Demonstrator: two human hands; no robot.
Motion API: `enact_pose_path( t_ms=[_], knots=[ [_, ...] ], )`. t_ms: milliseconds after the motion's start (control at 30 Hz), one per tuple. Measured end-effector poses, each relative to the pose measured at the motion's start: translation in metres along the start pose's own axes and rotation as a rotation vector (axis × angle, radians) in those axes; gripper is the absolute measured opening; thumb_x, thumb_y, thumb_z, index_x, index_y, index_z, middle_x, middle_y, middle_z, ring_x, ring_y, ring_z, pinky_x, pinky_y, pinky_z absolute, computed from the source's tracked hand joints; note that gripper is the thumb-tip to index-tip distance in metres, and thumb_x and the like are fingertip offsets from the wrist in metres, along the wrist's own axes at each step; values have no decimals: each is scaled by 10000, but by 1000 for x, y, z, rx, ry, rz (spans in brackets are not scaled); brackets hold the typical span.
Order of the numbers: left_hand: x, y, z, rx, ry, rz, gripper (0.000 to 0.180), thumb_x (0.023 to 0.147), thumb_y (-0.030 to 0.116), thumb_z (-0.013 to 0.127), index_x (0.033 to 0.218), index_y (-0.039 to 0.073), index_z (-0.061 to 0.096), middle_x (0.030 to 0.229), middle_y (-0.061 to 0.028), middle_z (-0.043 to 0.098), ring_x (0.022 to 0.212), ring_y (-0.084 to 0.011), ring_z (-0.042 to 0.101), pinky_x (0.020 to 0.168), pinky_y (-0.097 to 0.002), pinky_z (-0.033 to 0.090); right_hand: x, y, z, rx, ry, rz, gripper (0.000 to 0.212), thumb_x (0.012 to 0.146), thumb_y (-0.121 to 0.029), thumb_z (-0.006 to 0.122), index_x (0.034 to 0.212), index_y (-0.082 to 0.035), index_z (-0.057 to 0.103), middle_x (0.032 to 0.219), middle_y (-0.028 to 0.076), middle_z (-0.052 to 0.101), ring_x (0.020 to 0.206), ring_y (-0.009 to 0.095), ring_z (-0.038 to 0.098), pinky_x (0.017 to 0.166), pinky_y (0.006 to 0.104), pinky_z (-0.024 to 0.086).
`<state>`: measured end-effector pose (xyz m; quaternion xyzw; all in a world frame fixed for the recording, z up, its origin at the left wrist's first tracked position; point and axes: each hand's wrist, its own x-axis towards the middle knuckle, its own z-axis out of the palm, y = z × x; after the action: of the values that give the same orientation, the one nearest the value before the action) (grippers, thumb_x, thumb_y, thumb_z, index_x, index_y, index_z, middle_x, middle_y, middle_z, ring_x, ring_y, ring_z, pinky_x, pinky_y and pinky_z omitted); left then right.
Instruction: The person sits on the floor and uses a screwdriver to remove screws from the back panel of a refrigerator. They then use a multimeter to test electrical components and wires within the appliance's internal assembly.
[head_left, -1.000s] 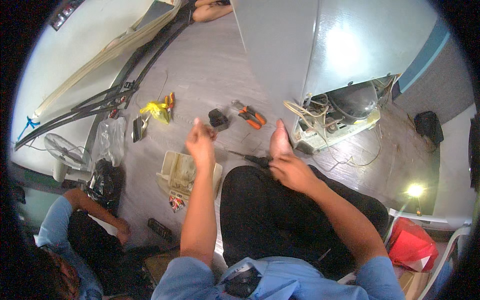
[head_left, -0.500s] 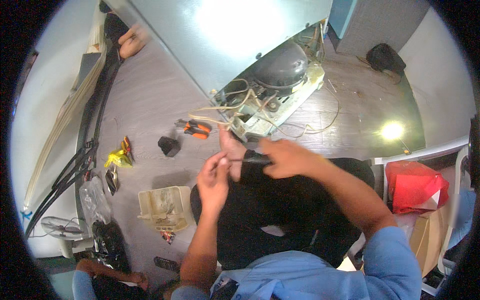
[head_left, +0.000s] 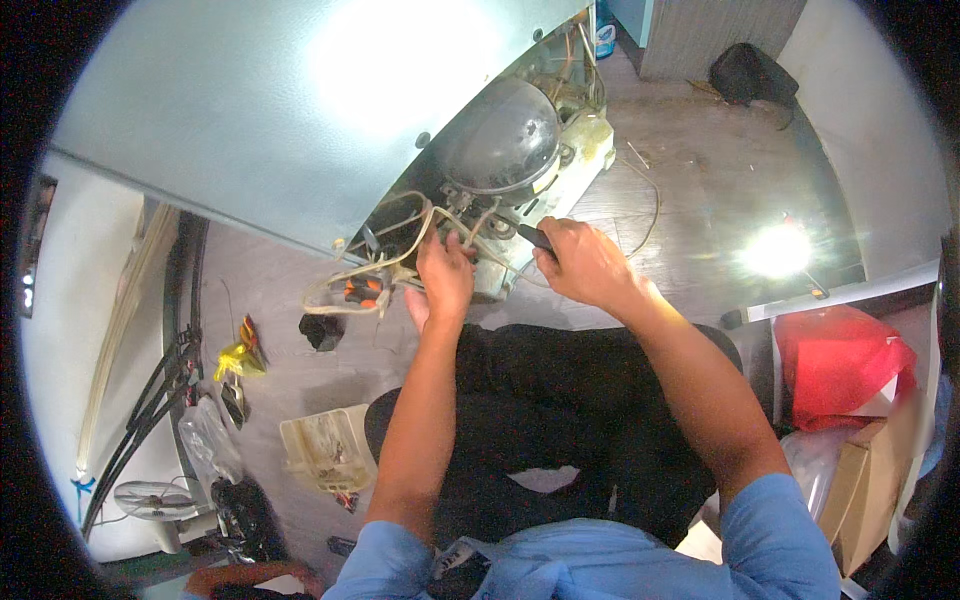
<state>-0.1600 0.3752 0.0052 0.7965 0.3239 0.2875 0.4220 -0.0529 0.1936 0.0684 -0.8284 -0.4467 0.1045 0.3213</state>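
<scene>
Two hands: both reach up from the lap to the open machine bay at the foot of a pale metal cabinet [head_left: 250, 130], at about 12 o'clock from the person.
Floor at 9 o'clock: a small white fan [head_left: 150, 500], a bundle of black cables [head_left: 165, 385] and a yellow-handled tool [head_left: 237, 358] lie well apart from the hands.
Tray: a cream plastic tray [head_left: 325, 450] sits on the floor at 8 o'clock from the left hand, just beside the knee.
Pliers: orange-handled pliers [head_left: 362, 291] lie among looped cream wires [head_left: 345, 285], at 9 o'clock from the left hand and near it.
Left hand: the left hand [head_left: 443, 275] is at the wires under the compressor, its grip narrow with fingers curled around the wire strands; exactly which strand it pinches cannot be told.
Compressor: a black domed compressor [head_left: 505, 140] stands in the bay at 12 o'clock from both hands, close above them.
Right hand: the right hand [head_left: 585, 265] has its grip closed around a dark-handled tool [head_left: 537, 237], whose end points toward 10 o'clock at the base of the compressor; the tip is hidden.
Floor at 3 o'clock: a bright lamp [head_left: 775, 250] glares on the grey floor [head_left: 700, 160], with a red bag [head_left: 835, 360] beyond the right forearm.
</scene>
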Motion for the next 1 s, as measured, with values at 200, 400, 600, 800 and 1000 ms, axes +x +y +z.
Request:
enact_pose_path(
  t_ms=[200,400,600,800,1000],
  knots=[
    [24,-22,6,315,91,194,354,915,214,651,1158,-42,625,1012,-252,664,993,-423,615,890,-461,455,2,1,6,18,-5,12,225,877,-189,608,975,10,574,854,251,632,826,448,617,741,511,485],
    [20,-14,5,271,58,166,343,915,234,650,1107,-50,634,998,-265,657,940,-443,614,848,-456,465,2,-8,-1,52,-23,24,233,880,-187,605,992,14,572,850,257,629,823,451,617,738,514,484],
    [22,-8,4,272,56,117,356,925,232,637,1120,-66,639,1034,-276,657,965,-441,623,866,-452,474,7,-11,2,49,-14,21,232,874,-177,613,984,23,574,823,259,631,810,452,622,725,509,490],
    [23,-16,3,336,48,134,424,936,273,631,1154,-91,627,1071,-286,654,1016,-435,620,900,-441,466,12,-9,4,68,-20,-16,218,872,-162,619,977,24,576,812,253,628,799,446,623,712,495,493],
    [24,-15,2,310,57,106,415,928,279,643,1143,-76,634,1067,-272,662,1013,-421,629,892,-425,480,15,8,7,121,-1,-74,245,881,-188,637,1003,23,607,831,234,641,812,432,628,719,481,498]
  ],
)
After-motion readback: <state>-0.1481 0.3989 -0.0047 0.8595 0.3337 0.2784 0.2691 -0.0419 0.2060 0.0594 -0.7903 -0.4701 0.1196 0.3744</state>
